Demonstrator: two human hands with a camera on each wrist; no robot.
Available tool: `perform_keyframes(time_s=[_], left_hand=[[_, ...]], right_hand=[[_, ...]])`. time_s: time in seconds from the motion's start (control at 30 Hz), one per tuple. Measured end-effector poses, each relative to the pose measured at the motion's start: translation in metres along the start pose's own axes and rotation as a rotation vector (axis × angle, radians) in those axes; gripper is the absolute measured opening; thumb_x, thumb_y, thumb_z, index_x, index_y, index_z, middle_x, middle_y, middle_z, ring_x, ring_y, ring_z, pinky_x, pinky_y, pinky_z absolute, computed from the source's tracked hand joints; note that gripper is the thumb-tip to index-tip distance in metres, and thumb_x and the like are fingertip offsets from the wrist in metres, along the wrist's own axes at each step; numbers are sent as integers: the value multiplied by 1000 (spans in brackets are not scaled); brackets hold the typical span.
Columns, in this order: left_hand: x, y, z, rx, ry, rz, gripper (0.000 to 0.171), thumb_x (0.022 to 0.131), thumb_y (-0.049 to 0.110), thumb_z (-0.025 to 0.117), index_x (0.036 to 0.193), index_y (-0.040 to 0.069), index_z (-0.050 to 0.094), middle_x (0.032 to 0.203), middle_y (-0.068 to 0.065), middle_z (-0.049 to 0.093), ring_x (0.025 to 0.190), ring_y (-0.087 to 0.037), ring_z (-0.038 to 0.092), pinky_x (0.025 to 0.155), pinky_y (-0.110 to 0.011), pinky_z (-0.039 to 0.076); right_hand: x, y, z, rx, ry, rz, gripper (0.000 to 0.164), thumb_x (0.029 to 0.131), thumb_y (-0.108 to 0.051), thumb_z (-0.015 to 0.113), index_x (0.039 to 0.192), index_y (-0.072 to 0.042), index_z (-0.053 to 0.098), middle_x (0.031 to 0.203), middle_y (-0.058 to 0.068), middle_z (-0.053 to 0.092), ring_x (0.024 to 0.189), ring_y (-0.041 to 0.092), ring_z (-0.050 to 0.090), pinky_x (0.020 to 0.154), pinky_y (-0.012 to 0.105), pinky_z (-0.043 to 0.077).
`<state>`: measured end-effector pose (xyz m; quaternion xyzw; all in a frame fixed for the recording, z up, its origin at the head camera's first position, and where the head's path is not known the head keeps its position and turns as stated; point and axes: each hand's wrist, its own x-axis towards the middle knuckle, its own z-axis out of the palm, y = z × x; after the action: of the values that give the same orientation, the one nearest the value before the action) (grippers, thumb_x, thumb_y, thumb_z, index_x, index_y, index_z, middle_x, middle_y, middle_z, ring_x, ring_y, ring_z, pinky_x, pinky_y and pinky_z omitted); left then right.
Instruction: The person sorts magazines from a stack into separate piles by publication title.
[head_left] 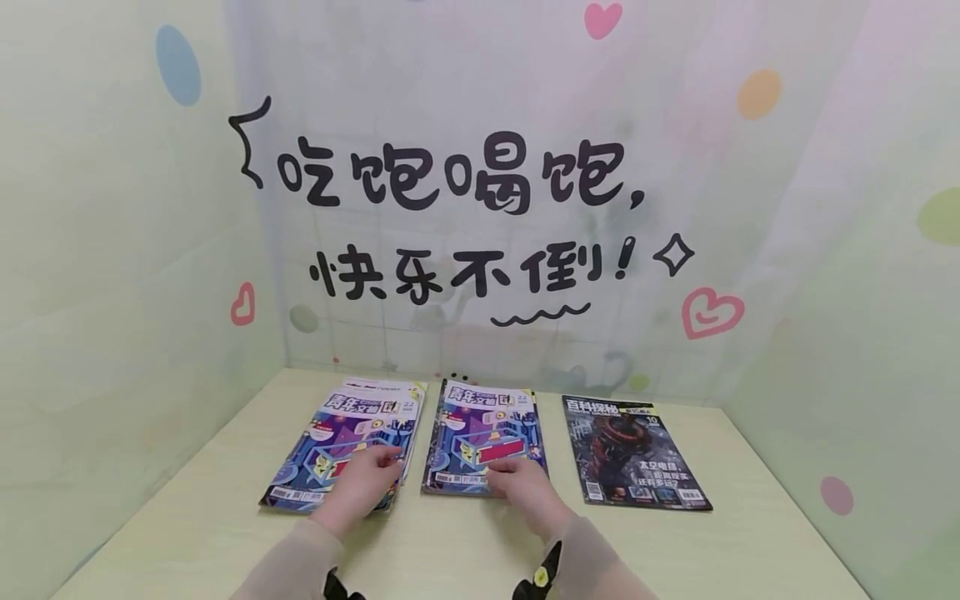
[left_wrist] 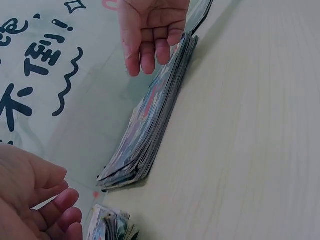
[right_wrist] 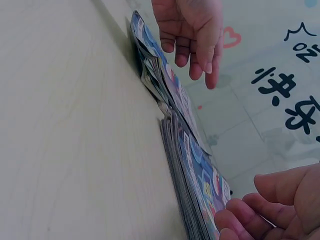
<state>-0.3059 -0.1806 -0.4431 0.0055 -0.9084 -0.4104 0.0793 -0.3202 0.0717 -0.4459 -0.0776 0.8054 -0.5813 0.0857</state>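
Observation:
My left hand [head_left: 363, 487] hovers over the lower right part of the left magazine stack [head_left: 324, 435], its fingers loosely bent and nothing in them. That stack's top cover is purple and blue, and the pile fans out unevenly at the back. Over the lower right corner of the middle magazine stack [head_left: 471, 425], which has the same purple cover, is my right hand [head_left: 529, 493]. In the right wrist view the right hand [right_wrist: 280, 207] has relaxed, slightly curled fingers and holds nothing. The middle stack's page edges [left_wrist: 167, 112] show as a thick, fairly even pile in the left wrist view.
A dark-covered magazine [head_left: 630, 454] lies at the right side of the pale wooden table [head_left: 750, 533]. Behind stands a light curtain-like wall [head_left: 480, 92] with black lettering, hearts and coloured dots; similar panels close off the left and right sides.

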Motion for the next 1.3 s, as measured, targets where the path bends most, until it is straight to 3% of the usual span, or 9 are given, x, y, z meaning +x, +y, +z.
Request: perform_keyframes(time_s=[0.23,0.47,0.6,0.77,0.97,1.3], left_hand=[[6,15,31,-85,-27,-27,34,91,16,60,121,-1,64,101,-8,64,86,-20,55,78,-39,50],[6,23,55,-107,63,13,32,90,11,61,117,-6,65,112,-20,64,105,-35,58,91,-50,48],[4,25,66,-146,77,-36,36,91,12,59,123,-6,61,125,-25,57,120,-43,48,100,-55,40],[2,25,77,-171,99,-84,43,92,13,59,130,-7,54,132,-28,47,126,-47,40,105,-58,33],[0,23,86,-115,131,-91,47,92,12,57,134,-9,49,133,-31,42,123,-52,37,103,-63,30],[0,19,92,-110,154,-107,48,93,12,55,136,-8,47,137,-29,40,125,-51,34,104,-62,29]], right_hand=[[1,13,-24,-12,150,0,31,93,-12,60,117,8,62,105,14,64,85,20,59,75,37,53],[4,27,-36,-11,313,20,30,93,-12,59,116,7,63,110,16,64,94,23,61,80,40,53],[7,34,-37,-74,384,6,30,91,-13,62,114,7,64,105,17,66,92,25,61,79,42,53],[10,44,-33,-149,462,-25,35,89,-12,65,116,10,62,110,22,65,98,31,60,85,46,51],[13,53,-26,-150,474,-48,42,89,-8,62,122,17,55,116,29,61,108,39,58,92,50,48],[17,57,-21,-270,495,-13,37,89,-9,63,118,12,61,114,24,60,111,39,54,97,51,43]])
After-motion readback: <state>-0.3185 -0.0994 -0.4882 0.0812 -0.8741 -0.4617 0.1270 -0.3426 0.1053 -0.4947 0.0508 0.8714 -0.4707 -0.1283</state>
